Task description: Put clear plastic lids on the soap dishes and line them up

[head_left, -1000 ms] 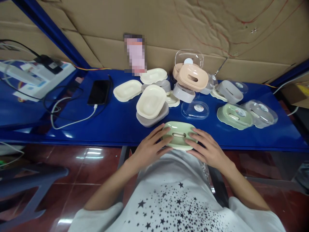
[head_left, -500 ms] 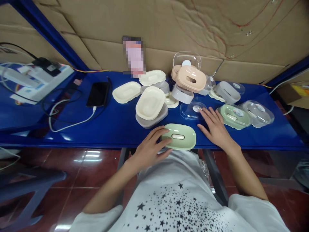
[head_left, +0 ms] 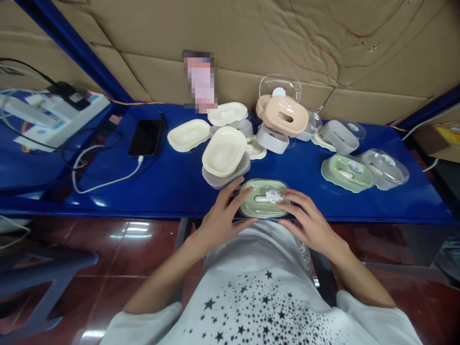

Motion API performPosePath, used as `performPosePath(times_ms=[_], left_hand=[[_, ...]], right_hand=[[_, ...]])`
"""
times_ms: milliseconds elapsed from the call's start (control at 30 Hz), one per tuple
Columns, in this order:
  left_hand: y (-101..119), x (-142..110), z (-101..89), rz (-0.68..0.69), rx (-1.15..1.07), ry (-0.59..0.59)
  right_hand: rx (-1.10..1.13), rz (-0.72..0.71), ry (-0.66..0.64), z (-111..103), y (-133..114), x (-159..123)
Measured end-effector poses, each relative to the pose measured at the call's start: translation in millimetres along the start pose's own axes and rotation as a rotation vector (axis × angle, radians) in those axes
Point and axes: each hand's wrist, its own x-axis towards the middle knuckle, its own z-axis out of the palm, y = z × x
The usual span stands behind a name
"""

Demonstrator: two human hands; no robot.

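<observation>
A green oval soap dish (head_left: 251, 207) with a white slot piece in its middle lies at the table's front edge, close to my body. Over it sits a clear plastic lid (head_left: 274, 195) bearing a round label; whether it is fully seated I cannot tell. My left hand (head_left: 224, 211) curves around the left end, fingertips on the lid and thumb at the near side. At the opposite end my right hand (head_left: 311, 223) grips the lid's right edge, its fingers by the label.
Cream trays (head_left: 224, 151) and grey dishes (head_left: 244, 128) are heaped beyond my hands. A peach dish (head_left: 286, 115) tops another pile. On the right stand a lidded green dish (head_left: 350, 172) and a lidded grey one (head_left: 384, 170). A cabled phone (head_left: 145, 138) lies left.
My right hand has brought the clear lid from the table on the right onto the green soap dish. My left hand has stayed at the dish's left end.
</observation>
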Motion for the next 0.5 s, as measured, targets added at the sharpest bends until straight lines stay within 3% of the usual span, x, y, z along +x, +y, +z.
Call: performPosePath(times_ms=[233,500], left_hand=[[-3,1,-2.5,-0.007,-0.067,-0.012],[-4,0,-0.5,-0.067,-0.077,-0.035]], right_hand=[[-0.095,-0.125,0.010,8,1,4],[-0.169,-0.126,0.024,19,1,2]])
